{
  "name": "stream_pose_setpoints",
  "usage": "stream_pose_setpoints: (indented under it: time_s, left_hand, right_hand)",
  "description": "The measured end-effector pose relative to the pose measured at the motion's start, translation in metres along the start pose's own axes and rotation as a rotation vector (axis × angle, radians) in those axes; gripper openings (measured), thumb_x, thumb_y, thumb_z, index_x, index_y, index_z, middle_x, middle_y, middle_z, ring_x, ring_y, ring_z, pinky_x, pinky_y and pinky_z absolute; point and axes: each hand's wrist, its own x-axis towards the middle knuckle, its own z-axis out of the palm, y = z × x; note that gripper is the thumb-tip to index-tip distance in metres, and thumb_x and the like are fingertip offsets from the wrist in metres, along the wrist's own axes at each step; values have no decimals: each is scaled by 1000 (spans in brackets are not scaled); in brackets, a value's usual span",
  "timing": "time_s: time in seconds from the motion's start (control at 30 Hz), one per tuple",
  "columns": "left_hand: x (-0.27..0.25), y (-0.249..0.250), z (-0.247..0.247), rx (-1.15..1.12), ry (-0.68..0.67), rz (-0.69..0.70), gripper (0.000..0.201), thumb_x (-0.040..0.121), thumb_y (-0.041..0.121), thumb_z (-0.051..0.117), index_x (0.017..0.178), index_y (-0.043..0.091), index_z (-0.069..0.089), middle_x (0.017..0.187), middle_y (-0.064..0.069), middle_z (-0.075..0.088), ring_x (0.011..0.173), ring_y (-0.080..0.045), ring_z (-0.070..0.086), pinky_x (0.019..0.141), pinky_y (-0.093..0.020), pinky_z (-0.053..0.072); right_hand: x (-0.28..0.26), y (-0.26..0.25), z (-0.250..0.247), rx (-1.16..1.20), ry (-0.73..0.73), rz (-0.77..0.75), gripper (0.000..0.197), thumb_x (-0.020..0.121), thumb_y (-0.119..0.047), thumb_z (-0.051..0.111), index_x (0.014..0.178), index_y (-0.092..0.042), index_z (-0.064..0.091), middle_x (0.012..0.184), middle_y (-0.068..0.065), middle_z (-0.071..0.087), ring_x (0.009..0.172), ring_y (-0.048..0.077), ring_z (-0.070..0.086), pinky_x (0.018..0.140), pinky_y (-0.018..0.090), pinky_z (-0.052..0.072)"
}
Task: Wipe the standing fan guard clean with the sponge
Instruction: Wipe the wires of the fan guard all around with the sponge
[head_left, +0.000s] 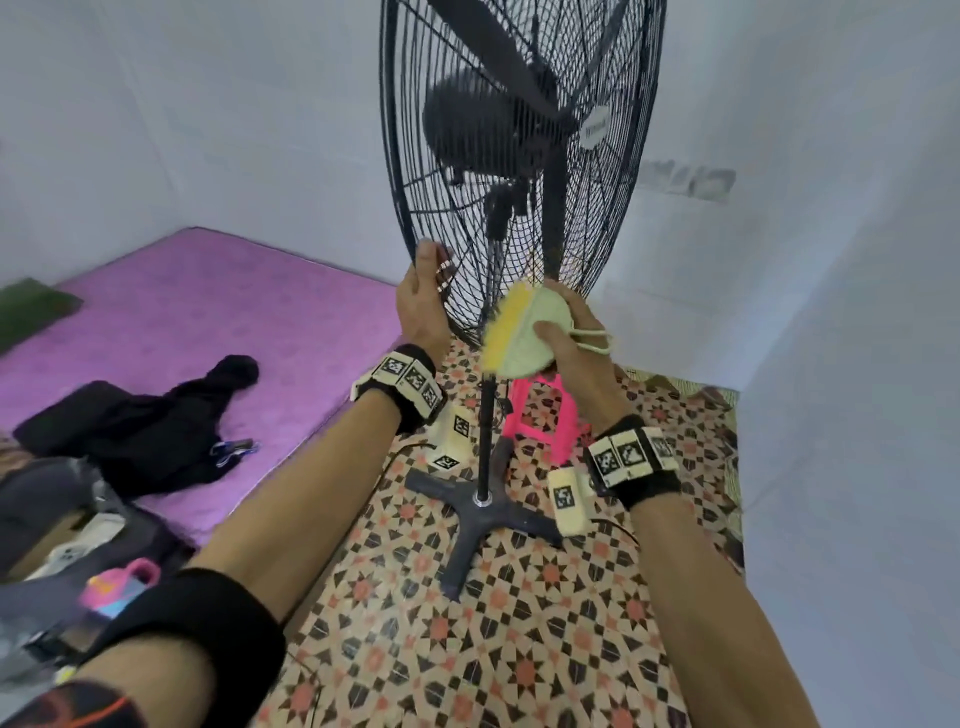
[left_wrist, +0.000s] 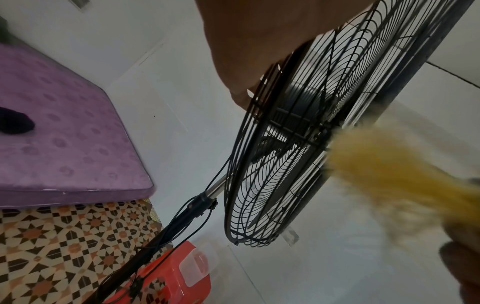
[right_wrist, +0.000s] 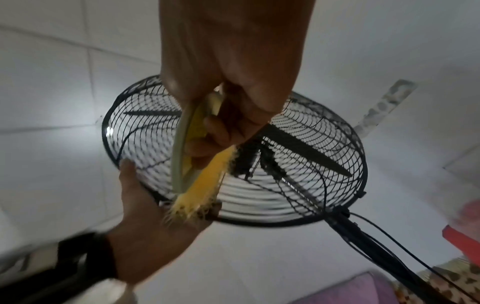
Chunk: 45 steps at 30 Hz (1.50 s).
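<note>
Your big fan (head_left: 519, 145) is tall and stands on a thin pole (head_left: 485, 431) with a flat cross foot (head_left: 478, 512) on the patterned floor (head_left: 467, 649), so a hard push could tip it or make it wobble. The round fan guard (head_left: 415, 171) is thin black wire with many gaps, and fuzz or a finger could catch there. Your left hand (head_left: 423, 299) grips the guard's lower rim. Your right hand (head_left: 569, 345) holds the sponge (head_left: 524, 332), soft, round, pale green with a fuzzy yellow edge, right at the guard's bottom; squeeze loosely and it may drop.
</note>
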Motion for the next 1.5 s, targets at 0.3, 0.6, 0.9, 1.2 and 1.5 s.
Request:
stream_pose_setpoints:
  time_s: [0.3,0.6,0.9,1.2,1.5]
  left_hand:
    - [2,-1,5,9,-33,59,98,83,88,44,139,11,63,142,2,63,128,-2,56,114,-27,37]
    - [9,-7,-2,-3,10,41,94,82,91,37,124,16,74,124,3,75,119,-10,67,117,-42,42]
    - [4,-11,4,56,-71,56,106,77,98,38,139,15,64,138,-1,67,130,-16,61,118,-52,39]
    - [36,-40,-6,100,-148,-44,91,82,98,28,132,31,65,143,-7,61,136,-28,55,116,-63,36]
    - [29,-27,-9,150,-209,-72,118,72,104,36,159,24,38,166,-6,36,152,-26,36,120,-64,29]
  right_hand:
    - [29,-11,-3,102,267,-10,42,103,-29,54,145,-27,48,134,3,56,120,29,59,85,50,61]
    - [41,-20,-29,-80,-171,129,28,99,-16,56,123,-22,70,123,7,64,109,33,59,75,33,59]
    - [-10,-9,29,134,406,-151,55,99,-17,50,150,-20,31,137,13,50,114,19,61,72,40,64]
    - [-47,5,83,160,439,-141,67,100,-6,53,154,-16,14,149,5,38,129,14,55,91,38,60]
    - [-45,8,81,69,573,-270,54,102,-3,47,150,-2,23,144,-2,42,128,11,54,86,39,61]
